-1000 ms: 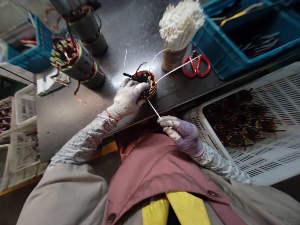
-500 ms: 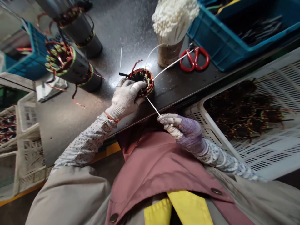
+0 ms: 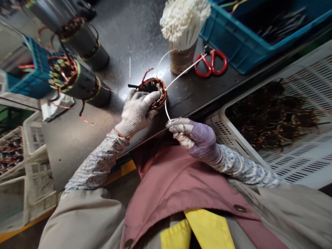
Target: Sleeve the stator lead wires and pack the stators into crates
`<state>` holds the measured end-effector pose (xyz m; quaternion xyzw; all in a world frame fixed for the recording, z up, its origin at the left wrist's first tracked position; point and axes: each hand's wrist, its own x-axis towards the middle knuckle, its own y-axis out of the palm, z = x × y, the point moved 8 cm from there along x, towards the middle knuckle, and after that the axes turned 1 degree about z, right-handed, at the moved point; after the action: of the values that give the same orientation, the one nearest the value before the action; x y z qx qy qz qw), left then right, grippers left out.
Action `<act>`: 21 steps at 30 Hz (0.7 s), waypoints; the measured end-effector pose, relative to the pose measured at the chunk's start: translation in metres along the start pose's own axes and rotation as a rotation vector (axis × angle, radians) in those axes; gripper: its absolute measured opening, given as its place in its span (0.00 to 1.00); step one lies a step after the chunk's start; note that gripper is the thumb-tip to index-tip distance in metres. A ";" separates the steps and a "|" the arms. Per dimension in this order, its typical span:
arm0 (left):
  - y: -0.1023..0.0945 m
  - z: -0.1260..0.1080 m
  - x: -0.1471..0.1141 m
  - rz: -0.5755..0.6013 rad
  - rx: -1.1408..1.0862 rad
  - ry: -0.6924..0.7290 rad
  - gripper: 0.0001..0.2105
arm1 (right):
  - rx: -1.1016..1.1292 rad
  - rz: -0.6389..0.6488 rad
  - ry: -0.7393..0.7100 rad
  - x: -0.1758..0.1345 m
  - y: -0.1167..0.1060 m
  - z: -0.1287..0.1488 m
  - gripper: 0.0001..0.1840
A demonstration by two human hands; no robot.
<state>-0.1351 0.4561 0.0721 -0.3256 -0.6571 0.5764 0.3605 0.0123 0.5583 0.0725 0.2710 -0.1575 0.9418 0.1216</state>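
My left hand (image 3: 137,110), in a white knit glove, grips the near left side of a wire-wound motor stator (image 3: 165,98) on the metal bench. Its fingers reach over the rim into the bore. My right hand (image 3: 193,136), in a white glove with purple wrapping, pinches one end of a white cord (image 3: 166,110) just right of the stator. That cord bends slightly between the fingertips and the coil. Another length of white cord (image 3: 185,71) runs from the stator's rim up toward red-handled scissors (image 3: 211,64). A black sleeve (image 3: 133,85) sticks out on the left.
A cup (image 3: 181,57) full of white cords stands behind the stator. A blue bin (image 3: 241,45) lies at the back right. Wound grey cylinders (image 3: 86,81) occupy the left. Beside the bench, a white crate (image 3: 293,159) holds several stators. A short white piece (image 3: 130,67) lies on the bench.
My right hand has moved up and left, nearer the stator, and the cord it pinches has gone from straight to slightly bowed. My left hand keeps its grip. The whole view has shifted slightly.
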 end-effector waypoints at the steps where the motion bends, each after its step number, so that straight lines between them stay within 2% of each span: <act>1: 0.000 -0.001 0.000 0.001 0.003 0.022 0.25 | -0.002 0.008 0.006 0.000 -0.001 0.000 0.09; 5: -0.001 -0.007 0.001 0.000 0.031 0.104 0.21 | 0.060 0.044 0.036 -0.006 -0.004 0.000 0.09; 10: 0.003 -0.010 0.000 -0.018 0.039 0.154 0.13 | 0.161 0.142 -0.058 -0.010 0.010 0.007 0.10; 13: 0.004 -0.010 -0.002 -0.063 0.019 0.149 0.12 | 0.269 0.259 -0.021 -0.014 0.012 -0.001 0.13; 15: 0.004 -0.010 -0.003 -0.084 -0.007 0.144 0.13 | 0.431 0.335 0.157 -0.017 0.004 -0.020 0.18; 16: 0.004 -0.010 -0.003 -0.084 -0.019 0.142 0.13 | 0.531 0.315 0.270 -0.018 -0.003 -0.032 0.21; 18: 0.006 -0.010 -0.002 -0.068 -0.037 0.135 0.12 | 0.705 0.183 0.503 -0.015 -0.016 -0.058 0.24; 20: 0.007 -0.009 -0.002 -0.053 -0.039 0.134 0.13 | 0.759 0.072 0.710 -0.009 -0.011 -0.078 0.20; 21: 0.008 -0.008 -0.002 -0.055 -0.037 0.134 0.13 | 0.746 0.083 0.798 -0.004 0.001 -0.082 0.19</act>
<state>-0.1267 0.4593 0.0648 -0.3520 -0.6508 0.5309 0.4133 -0.0234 0.5864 0.0034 -0.0891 0.2348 0.9675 0.0303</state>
